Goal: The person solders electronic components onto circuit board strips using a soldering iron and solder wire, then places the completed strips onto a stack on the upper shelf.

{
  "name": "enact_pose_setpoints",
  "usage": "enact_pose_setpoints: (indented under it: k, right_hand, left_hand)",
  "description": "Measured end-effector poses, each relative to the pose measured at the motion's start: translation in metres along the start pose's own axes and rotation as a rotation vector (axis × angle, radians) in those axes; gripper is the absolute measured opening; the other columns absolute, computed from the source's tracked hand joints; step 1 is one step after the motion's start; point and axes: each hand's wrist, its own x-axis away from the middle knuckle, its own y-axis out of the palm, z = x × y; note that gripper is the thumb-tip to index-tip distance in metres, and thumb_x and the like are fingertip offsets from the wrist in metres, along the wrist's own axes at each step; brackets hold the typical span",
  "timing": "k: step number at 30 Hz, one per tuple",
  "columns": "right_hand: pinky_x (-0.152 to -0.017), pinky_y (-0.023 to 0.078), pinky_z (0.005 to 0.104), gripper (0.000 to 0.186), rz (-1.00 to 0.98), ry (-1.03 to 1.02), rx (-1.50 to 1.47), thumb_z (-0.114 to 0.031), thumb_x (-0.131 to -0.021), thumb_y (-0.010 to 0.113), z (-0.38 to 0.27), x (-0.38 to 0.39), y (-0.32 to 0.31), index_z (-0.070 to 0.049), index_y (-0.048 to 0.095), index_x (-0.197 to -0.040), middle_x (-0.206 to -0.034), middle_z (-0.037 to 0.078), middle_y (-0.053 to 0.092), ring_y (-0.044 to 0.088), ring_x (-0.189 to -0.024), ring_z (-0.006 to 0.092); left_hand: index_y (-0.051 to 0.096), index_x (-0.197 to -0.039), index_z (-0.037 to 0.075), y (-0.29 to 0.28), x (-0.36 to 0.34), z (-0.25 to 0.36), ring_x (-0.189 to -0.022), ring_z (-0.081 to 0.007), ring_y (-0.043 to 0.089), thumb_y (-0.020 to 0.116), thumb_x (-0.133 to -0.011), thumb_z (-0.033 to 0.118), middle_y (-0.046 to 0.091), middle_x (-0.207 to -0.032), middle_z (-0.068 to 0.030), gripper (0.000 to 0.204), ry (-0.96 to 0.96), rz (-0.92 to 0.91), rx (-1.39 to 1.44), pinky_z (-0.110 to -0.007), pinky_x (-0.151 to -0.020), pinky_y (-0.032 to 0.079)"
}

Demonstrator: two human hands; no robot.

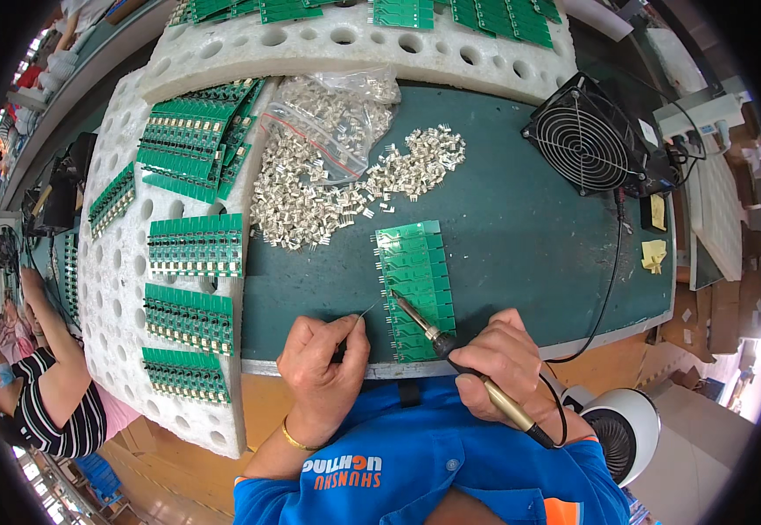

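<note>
In my right hand (501, 367) is a soldering iron (437, 339), its fingers wrapped round the handle. The iron's tip reaches the left part of a green circuit board panel (420, 271) lying on the bench in front of me. Small pins stick out along the panel's left edge. My left hand (323, 360) is closed in a pinch at the bench's front edge, left of the panel. A thin strand of solder wire (366, 310) pokes out from its fingers toward the panel. Whether the wire touches the iron's tip I cannot tell.
Small white connectors (301, 206) lie heaped beyond the panel, partly under a clear plastic bag (336, 131). White foam boards (113, 324) at left and back carry more green circuit panels (189, 317). A black fan (580, 136) stands back right. Another person (56, 394) sits at far left.
</note>
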Motion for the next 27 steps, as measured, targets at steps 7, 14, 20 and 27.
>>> enact_pose_setpoints:
  k: [7, 14, 20, 27]
  right_hand:
    - [-0.060, 0.041, 0.0351, 0.029, -0.065, -0.013, 0.031, -0.031, -0.085, 0.074, -0.0017, 0.0033, -0.0034, -0.004, 0.066, -0.095, -0.068, 0.005, 0.061, 0.056, -0.056, 0.0211]
    - [-0.061, 0.042, 0.0353, 0.032, -0.078, -0.017, 0.040, -0.034, -0.086, 0.073, -0.0030, 0.0067, -0.0037, -0.005, 0.066, -0.098, -0.069, 0.005, 0.060, 0.057, -0.058, 0.0207]
    - [-0.064, 0.042, 0.0356, 0.035, -0.106, -0.005, 0.047, -0.037, -0.086, 0.073, -0.0055, 0.0071, -0.0046, -0.007, 0.066, -0.102, -0.072, 0.003, 0.061, 0.058, -0.062, 0.0199]
    - [-0.065, 0.042, 0.0352, 0.036, -0.121, -0.009, 0.063, -0.039, -0.087, 0.072, -0.0061, 0.0070, -0.0049, -0.007, 0.066, -0.103, -0.073, 0.002, 0.061, 0.057, -0.061, 0.0192]
  left_hand:
    - [0.072, -0.083, 0.001, 0.0008, 0.0012, 0.0012, -0.055, -0.0111, 0.047, 0.076, -0.071, -0.007, 0.054, -0.064, -0.0028, 0.015, -0.027, 0.000, 0.021, -0.026, -0.048, 0.035]
    - [0.072, -0.084, 0.002, 0.0009, 0.0024, -0.0004, -0.055, -0.0111, 0.048, 0.077, -0.072, -0.007, 0.055, -0.065, -0.0034, 0.015, -0.027, 0.000, 0.034, -0.025, -0.048, 0.037]
    - [0.073, -0.085, 0.001, 0.0009, 0.0016, 0.0001, -0.055, -0.0110, 0.048, 0.077, -0.072, -0.006, 0.056, -0.066, -0.0039, 0.015, -0.021, -0.005, 0.027, -0.025, -0.048, 0.036]
    - [0.073, -0.084, 0.002, 0.0009, -0.0011, -0.0004, -0.053, -0.0128, 0.049, 0.078, -0.072, -0.005, 0.054, -0.065, -0.0045, 0.015, -0.030, -0.010, 0.024, -0.026, -0.047, 0.038]
